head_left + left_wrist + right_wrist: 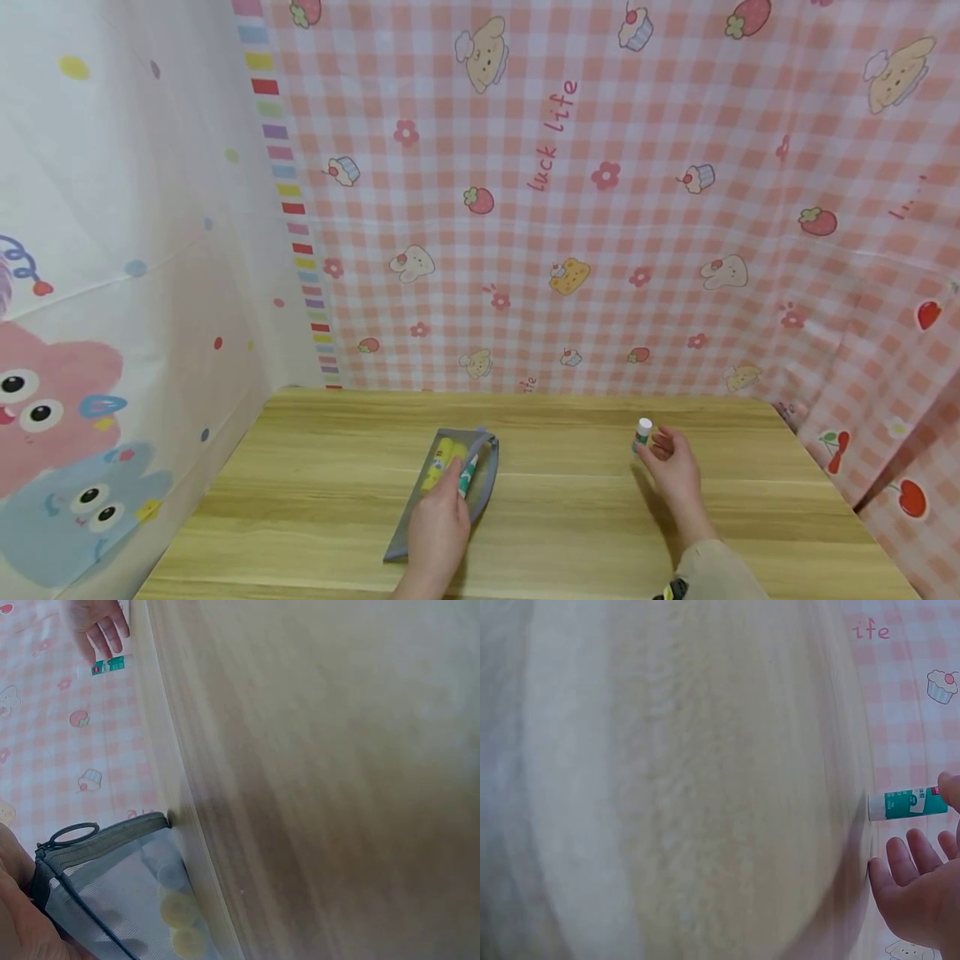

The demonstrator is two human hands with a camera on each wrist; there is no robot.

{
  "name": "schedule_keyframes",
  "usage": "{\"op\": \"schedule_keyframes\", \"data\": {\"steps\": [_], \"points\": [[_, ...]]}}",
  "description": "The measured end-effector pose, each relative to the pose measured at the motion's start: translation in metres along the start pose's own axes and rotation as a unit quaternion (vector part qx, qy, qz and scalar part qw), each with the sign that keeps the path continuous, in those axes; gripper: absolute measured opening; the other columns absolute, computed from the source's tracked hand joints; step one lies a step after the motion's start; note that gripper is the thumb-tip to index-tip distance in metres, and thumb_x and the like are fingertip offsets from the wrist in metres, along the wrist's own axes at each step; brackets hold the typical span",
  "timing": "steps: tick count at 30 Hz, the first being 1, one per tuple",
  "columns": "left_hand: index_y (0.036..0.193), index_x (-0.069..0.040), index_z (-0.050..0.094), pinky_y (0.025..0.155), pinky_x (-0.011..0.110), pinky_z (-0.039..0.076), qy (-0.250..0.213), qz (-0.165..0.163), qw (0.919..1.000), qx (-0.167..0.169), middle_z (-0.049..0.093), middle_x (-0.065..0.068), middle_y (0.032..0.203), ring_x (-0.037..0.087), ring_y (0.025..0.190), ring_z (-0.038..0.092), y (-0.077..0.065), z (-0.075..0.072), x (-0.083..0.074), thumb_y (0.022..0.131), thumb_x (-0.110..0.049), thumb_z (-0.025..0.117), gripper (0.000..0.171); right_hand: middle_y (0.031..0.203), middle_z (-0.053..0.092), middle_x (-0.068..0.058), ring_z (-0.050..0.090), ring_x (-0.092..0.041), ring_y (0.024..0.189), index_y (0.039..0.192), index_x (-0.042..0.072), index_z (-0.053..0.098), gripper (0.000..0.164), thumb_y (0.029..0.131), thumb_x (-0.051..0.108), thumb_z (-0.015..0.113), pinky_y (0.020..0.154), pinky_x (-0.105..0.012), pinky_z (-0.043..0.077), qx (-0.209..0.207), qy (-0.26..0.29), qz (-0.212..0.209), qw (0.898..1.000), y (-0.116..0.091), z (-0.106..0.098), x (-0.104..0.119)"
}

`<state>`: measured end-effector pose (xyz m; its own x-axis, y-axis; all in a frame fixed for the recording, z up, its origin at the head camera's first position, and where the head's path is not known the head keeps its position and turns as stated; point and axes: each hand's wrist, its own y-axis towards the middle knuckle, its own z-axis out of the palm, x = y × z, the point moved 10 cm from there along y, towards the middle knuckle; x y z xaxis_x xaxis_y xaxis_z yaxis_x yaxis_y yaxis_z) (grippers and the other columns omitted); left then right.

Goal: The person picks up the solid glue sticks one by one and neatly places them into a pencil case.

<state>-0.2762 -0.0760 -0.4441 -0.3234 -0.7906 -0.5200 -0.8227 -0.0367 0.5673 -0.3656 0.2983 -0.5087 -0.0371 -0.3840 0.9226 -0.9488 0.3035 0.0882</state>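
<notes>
A grey mesh zip pouch (405, 521) lies on the wooden table, left of centre, and my left hand (438, 525) grips it from above. Yellow tubes (443, 463) and a green-and-white stick (468, 476) show at the pouch; rounded yellowish ends (180, 909) appear through its mesh in the left wrist view. Towards the right, a glue stick (907, 804) with a green label and white cap stands upright on the table. My right hand (672, 471) is beside it, fingers loosely spread, the thumb overlapping the stick's upper part. Whether the thumb touches it, I cannot tell.
The wooden table (555, 517) meets a pink checked cloth (525, 250) at its back edge. Another patterned white cloth (172, 333) hangs on the left, and the checked cloth continues round the right side. The pouch's zip pull (73, 834) sticks out at one end.
</notes>
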Motion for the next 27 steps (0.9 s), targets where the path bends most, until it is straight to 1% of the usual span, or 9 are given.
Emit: {"op": "schedule_keyframes", "data": {"steps": [5, 12, 17, 23, 27], "points": [[0.124, 0.006, 0.063, 0.067, 0.043, 0.061, -0.002, 0.004, 1.0, -0.005, 0.069, 0.022, 0.115, 0.037, 0.088, 0.072, -0.0009, -0.0015, -0.0008, 0.08, 0.011, 0.065, 0.044, 0.136, 0.045, -0.038, 0.048, -0.049, 0.125, 0.143, -0.015, 0.03, 0.06, 0.096, 0.005, 0.061, 0.108, -0.051, 0.039, -0.005, -0.004, -0.006, 1.0, 0.0019, 0.0016, 0.0038], [0.125, 0.005, 0.062, 0.066, 0.041, 0.061, 0.001, 0.002, 1.0, 0.001, 0.069, 0.022, 0.114, 0.035, 0.086, 0.072, -0.0004, -0.0002, 0.0006, 0.082, 0.01, 0.065, 0.043, 0.135, 0.046, -0.038, 0.049, -0.048, 0.124, 0.14, -0.016, 0.034, 0.053, 0.097, 0.005, 0.058, 0.108, -0.051, 0.04, -0.003, -0.011, -0.009, 1.0, 0.0048, 0.005, 0.0068], [0.124, 0.005, 0.063, 0.062, 0.039, 0.061, 0.004, 0.005, 1.0, 0.0, 0.07, 0.022, 0.112, 0.034, 0.082, 0.072, -0.0004, 0.0002, 0.0008, 0.082, 0.009, 0.065, 0.042, 0.135, 0.046, -0.038, 0.048, -0.049, 0.124, 0.138, -0.017, 0.036, 0.05, 0.098, 0.005, 0.056, 0.108, -0.052, 0.04, 0.0, -0.017, -0.013, 1.0, 0.0067, 0.0071, 0.0072], [0.124, 0.005, 0.063, 0.06, 0.039, 0.061, 0.002, 0.005, 1.0, 0.0, 0.07, 0.021, 0.111, 0.033, 0.08, 0.072, -0.0008, 0.0003, 0.0009, 0.082, 0.009, 0.064, 0.042, 0.128, 0.052, -0.037, 0.052, -0.047, 0.118, 0.126, -0.014, 0.047, 0.036, 0.098, 0.006, 0.055, 0.103, -0.054, 0.044, -0.013, -0.042, -0.02, 0.999, 0.0089, 0.0066, 0.0079], [0.124, 0.006, 0.063, 0.061, 0.039, 0.061, 0.002, 0.006, 1.0, -0.001, 0.07, 0.022, 0.111, 0.033, 0.081, 0.072, -0.0004, -0.0002, 0.0003, 0.082, 0.009, 0.064, 0.042, 0.124, 0.054, -0.036, 0.053, -0.046, 0.116, 0.122, -0.013, 0.05, 0.031, 0.098, 0.006, 0.054, 0.1, -0.053, 0.045, -0.017, -0.049, -0.021, 0.998, 0.0089, 0.0074, 0.0077]]}}
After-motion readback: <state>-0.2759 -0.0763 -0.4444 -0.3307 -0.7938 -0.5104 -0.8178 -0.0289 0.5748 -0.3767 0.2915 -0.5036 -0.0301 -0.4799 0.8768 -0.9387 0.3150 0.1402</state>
